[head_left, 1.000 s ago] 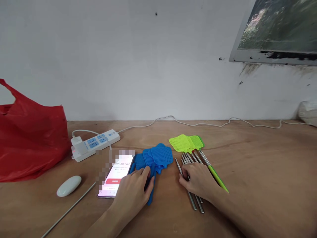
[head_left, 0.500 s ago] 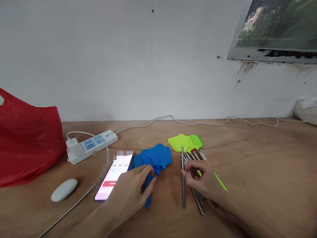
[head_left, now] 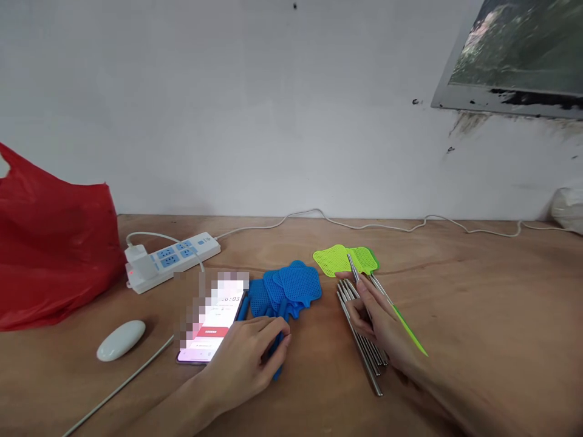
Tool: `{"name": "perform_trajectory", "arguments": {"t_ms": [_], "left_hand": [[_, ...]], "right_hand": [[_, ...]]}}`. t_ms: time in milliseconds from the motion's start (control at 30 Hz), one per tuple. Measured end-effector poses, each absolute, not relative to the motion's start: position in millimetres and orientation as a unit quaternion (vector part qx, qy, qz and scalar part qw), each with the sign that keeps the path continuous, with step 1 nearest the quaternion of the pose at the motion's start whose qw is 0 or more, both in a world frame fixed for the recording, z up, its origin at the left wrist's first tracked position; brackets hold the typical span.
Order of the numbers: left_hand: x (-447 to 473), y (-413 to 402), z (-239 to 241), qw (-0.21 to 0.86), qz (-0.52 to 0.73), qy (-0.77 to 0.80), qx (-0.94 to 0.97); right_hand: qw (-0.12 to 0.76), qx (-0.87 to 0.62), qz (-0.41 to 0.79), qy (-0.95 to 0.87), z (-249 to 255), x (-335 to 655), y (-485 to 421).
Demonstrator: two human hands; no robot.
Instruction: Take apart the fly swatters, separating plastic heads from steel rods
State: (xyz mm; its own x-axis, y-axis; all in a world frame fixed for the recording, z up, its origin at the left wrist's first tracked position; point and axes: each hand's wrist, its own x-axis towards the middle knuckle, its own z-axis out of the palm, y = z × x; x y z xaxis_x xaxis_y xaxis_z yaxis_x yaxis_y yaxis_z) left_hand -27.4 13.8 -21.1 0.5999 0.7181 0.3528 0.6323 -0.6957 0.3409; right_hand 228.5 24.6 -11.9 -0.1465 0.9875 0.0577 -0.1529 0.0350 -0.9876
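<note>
My left hand [head_left: 248,361] curls around the handles of several blue fly-swatter heads [head_left: 286,288] lying on the wooden table [head_left: 478,303]. My right hand [head_left: 376,318] pinches one thin metal rod [head_left: 351,266], whose tip points up toward the wall over the green heads. Beneath that hand lie several more metal rods [head_left: 362,343] side by side. Green fly-swatter heads [head_left: 344,260] lie just beyond them, one with a green handle [head_left: 410,331] running to the right of my hand.
A phone [head_left: 214,325] with a lit screen lies left of my left hand. A white power strip [head_left: 175,260], a white oval object [head_left: 121,340], a red plastic bag [head_left: 50,243] and cables sit at the left and back. A white bag [head_left: 567,209] is at far right.
My right hand has lifted one rod off the table from the bundle and swung its tip up and away. My left hand has closed more tightly on the blue handles.
</note>
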Motion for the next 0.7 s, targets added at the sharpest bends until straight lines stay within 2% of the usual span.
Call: {"name": "perform_trajectory", "arguments": {"t_ms": [167,367,467,567,700], "left_hand": [[-27,13,-19,0.086,0.234,0.373,0.894],[-29,16,-22,0.078,0.240,0.380,0.890],[-28,16,-21,0.073,0.253,0.375,0.889],[-27,16,-21,0.070,0.262,0.367,0.890],[-26,15,-21,0.076,0.262,0.370,0.888]], "right_hand": [[0.526,-0.362,0.618,-0.459,-10,233,27],[0.489,-0.319,0.712,-0.391,-5,240,27],[0.526,-0.339,0.688,-0.368,-2,235,25],[0.578,-0.390,0.616,-0.367,-1,233,25],[0.581,-0.435,0.590,-0.354,-5,235,27]]}}
